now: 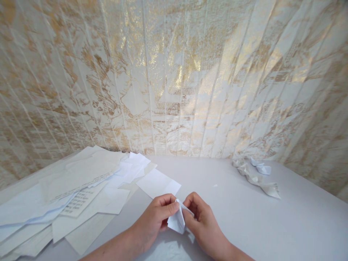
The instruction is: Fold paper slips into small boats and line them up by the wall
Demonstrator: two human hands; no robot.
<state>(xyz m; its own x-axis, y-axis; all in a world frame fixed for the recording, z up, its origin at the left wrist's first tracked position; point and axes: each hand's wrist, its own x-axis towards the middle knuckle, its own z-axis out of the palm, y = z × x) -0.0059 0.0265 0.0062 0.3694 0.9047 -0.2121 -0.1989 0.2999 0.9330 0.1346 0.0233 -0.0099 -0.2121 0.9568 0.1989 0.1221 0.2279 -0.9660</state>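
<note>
A small folded piece of white paper (178,220) is held between my two hands, just above the table near its front edge. My left hand (160,214) pinches its upper left edge between thumb and fingers. On the other side, my right hand (199,219) grips the paper, its thumb pressed into the fold and its fingertips partly hidden. Just beyond my left hand lies a loose white sheet (159,182) flat on the table.
A spread pile of paper sheets (87,170), some printed, covers the table's left side. At the back right lie a row of crumpled greyish folded pieces (252,177) and small white folded papers (263,169). A patterned gold-and-white curtain (174,79) hangs behind the white table (244,221).
</note>
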